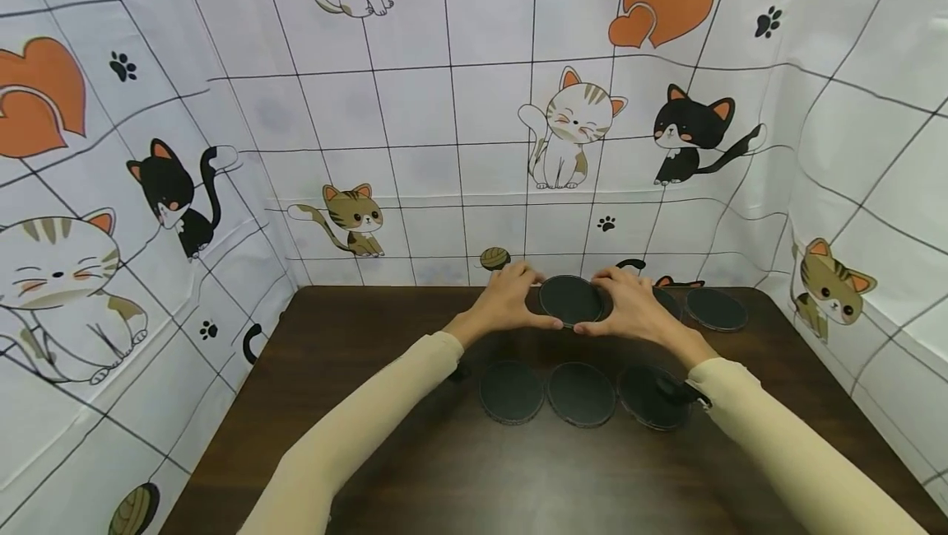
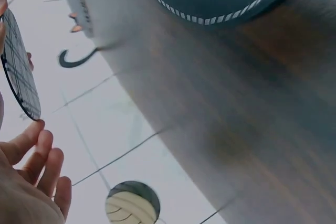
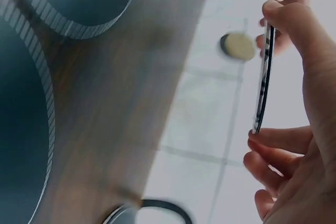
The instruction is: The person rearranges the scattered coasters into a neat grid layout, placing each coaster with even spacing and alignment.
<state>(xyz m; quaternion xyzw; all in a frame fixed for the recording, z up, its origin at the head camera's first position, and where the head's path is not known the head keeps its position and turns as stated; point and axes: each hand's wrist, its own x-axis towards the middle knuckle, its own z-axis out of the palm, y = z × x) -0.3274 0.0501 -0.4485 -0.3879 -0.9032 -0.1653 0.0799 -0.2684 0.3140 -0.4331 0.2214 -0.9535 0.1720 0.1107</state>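
Note:
A round dark coaster [image 1: 570, 300] is held up between both hands near the table's far edge. My left hand [image 1: 508, 302] pinches its left rim between thumb and fingers, and my right hand [image 1: 625, 304] grips the right rim the same way. In the left wrist view the coaster [image 2: 21, 72] shows a checked pattern on one face, with the left hand's fingers [image 2: 50, 169] below its lower edge. Seen nearly edge-on in the right wrist view, the coaster [image 3: 264, 80] has right-hand fingertips at both ends.
Three similar coasters lie in a row nearer me: left [image 1: 511, 393], middle [image 1: 581, 395] and right [image 1: 650, 397], the last partly behind the right wrist's camera. Another coaster [image 1: 716, 309] lies at the back right, beside one [image 1: 669, 301] partly hidden by the right hand. A cat-print sheet [image 1: 415, 123] surrounds the brown table [image 1: 355, 370].

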